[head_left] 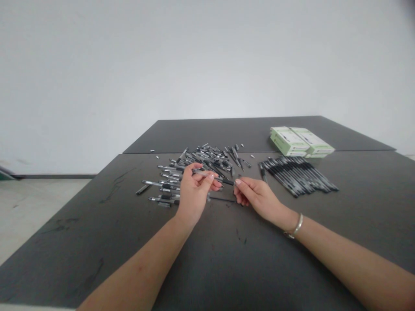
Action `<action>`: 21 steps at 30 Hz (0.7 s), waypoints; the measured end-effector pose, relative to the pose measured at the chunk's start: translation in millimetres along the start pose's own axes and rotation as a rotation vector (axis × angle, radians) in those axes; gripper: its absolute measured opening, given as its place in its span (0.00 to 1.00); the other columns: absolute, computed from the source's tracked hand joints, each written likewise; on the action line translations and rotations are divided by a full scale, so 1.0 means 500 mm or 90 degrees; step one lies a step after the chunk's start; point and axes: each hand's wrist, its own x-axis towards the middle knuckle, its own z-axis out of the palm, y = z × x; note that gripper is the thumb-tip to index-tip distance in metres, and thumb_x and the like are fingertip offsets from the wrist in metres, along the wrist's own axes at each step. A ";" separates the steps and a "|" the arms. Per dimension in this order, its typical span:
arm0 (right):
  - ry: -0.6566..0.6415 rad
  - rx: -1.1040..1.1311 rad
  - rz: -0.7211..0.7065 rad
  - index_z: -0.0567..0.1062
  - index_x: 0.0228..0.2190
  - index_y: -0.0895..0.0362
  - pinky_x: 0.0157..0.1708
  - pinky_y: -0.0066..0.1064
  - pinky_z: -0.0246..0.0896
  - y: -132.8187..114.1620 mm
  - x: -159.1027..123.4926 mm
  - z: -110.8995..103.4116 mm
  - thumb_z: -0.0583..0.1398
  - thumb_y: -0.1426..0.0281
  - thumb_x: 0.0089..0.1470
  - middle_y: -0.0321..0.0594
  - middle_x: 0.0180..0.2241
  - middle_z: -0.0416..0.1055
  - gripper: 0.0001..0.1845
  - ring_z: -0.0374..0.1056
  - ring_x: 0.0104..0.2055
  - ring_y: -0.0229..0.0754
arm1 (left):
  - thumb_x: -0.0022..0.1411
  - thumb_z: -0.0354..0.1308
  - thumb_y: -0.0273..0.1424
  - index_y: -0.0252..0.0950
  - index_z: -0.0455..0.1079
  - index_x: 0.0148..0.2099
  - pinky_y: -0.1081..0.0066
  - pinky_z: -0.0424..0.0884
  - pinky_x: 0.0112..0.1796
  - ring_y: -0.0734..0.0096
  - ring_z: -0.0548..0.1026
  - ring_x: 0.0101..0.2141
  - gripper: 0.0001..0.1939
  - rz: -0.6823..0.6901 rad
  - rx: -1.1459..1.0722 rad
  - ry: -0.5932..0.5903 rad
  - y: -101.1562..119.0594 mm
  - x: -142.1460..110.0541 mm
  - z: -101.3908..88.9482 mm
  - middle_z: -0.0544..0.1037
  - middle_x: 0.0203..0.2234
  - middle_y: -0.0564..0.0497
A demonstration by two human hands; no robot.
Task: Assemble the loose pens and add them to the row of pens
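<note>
My left hand (194,190) is closed around the clear barrel of a gel pen (223,180), which points to the right. At the pen's black-grip end, the thumb and fingers of my right hand (254,193) are pinched together; whether a small tip piece is between them is hidden. Under and left of my left hand lie several pens with black grips (155,183), roughly side by side. A thin dark refill or rod (222,199) rests on the table below the held pen.
Behind my hands is a loose heap of pen parts (210,154), with small tips (252,156) scattered about. A row of capped pens (300,175) lies to the right. Green-and-white boxes (301,141) are stacked behind it on the dark table (207,268). A wall stands beyond.
</note>
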 end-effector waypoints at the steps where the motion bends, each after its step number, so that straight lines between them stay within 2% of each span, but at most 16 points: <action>1: -0.008 0.011 0.009 0.69 0.25 0.57 0.24 0.26 0.59 0.000 0.000 0.000 0.47 0.55 0.63 0.35 0.19 0.67 0.24 0.62 0.22 0.35 | 0.53 0.64 0.29 0.37 0.55 0.46 0.72 0.73 0.26 0.72 0.76 0.23 0.23 0.000 -0.001 -0.002 0.000 0.000 0.000 0.79 0.29 0.50; 4: -0.009 0.015 -0.001 0.69 0.29 0.57 0.25 0.26 0.59 0.000 -0.002 -0.002 0.50 0.56 0.62 0.36 0.22 0.68 0.20 0.63 0.24 0.35 | 0.53 0.63 0.28 0.37 0.55 0.46 0.72 0.73 0.26 0.72 0.76 0.23 0.22 -0.001 -0.003 -0.001 0.000 0.000 0.000 0.79 0.29 0.51; 8: 0.046 -0.024 -0.045 0.69 0.33 0.57 0.25 0.26 0.57 0.002 -0.005 -0.006 0.58 0.60 0.57 0.34 0.23 0.67 0.12 0.61 0.25 0.35 | 0.53 0.63 0.27 0.37 0.55 0.46 0.72 0.74 0.27 0.73 0.76 0.23 0.22 -0.003 -0.006 0.007 0.003 0.000 0.001 0.79 0.28 0.52; 13: 0.006 -0.010 0.000 0.70 0.25 0.58 0.25 0.27 0.58 -0.005 -0.003 -0.002 0.49 0.57 0.62 0.36 0.20 0.67 0.22 0.62 0.22 0.35 | 0.54 0.62 0.26 0.37 0.55 0.46 0.73 0.73 0.26 0.73 0.76 0.23 0.21 -0.001 -0.003 -0.001 0.002 -0.001 0.001 0.79 0.28 0.52; 16: -0.020 0.032 0.027 0.69 0.25 0.58 0.24 0.27 0.59 -0.008 -0.002 -0.001 0.47 0.56 0.63 0.36 0.20 0.67 0.23 0.62 0.22 0.35 | 0.54 0.62 0.26 0.37 0.55 0.46 0.73 0.74 0.26 0.73 0.76 0.23 0.21 0.000 0.001 -0.007 0.000 0.001 -0.001 0.79 0.29 0.51; 21: 0.039 -0.035 -0.045 0.69 0.33 0.57 0.26 0.27 0.57 -0.004 -0.008 -0.007 0.57 0.63 0.57 0.35 0.25 0.67 0.09 0.62 0.26 0.36 | 0.54 0.62 0.26 0.36 0.55 0.46 0.73 0.74 0.26 0.73 0.76 0.23 0.21 0.004 -0.002 0.007 0.000 0.002 -0.002 0.79 0.29 0.51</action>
